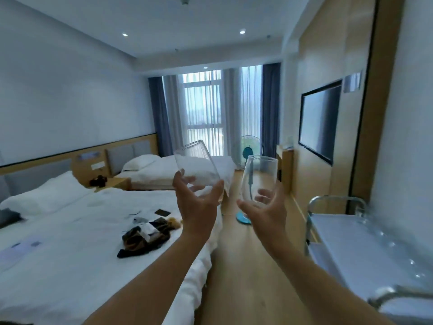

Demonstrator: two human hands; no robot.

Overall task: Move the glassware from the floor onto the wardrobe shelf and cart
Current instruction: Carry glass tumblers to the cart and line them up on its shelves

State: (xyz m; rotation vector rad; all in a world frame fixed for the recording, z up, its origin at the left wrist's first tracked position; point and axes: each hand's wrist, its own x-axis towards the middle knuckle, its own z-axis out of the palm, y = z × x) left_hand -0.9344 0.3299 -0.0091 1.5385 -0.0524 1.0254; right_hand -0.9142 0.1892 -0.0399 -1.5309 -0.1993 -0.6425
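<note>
Arms: both bare forearms reach forward and up from the bottom edge, raised over the strip of wooden floor point(243, 266) between bed and cart.
Left hand point(198, 202): grasping the left glass point(198, 167) from below — thumb on one side, fingers curled round the base on the other; the glass is clear, stemless and tilted to the left, held in the air above the bed's edge.
Right hand point(263, 211): grasping the right glass point(257, 179) low on its bowl, fingers seen through the glass; this one stands nearly upright, just beside the left glass and not touching it.
Cart point(339, 233): at the right, with a pale top shelf and a metal rail; several clear glasses point(384, 235) sit along its far side, blurred.
Near bed point(70, 242): white bedding carrying a heap of dark clothing point(145, 238) and a dark phone point(162, 212).
Far bed point(164, 170): white, behind the left glass.
Fan point(248, 151): teal standing fan on the floor beyond the hands — partly seen through the right glass.
Wall screen point(319, 120): dark, mounted on the right wall.
Window point(203, 113): sheer curtains between blue drapes at the far end.
</note>
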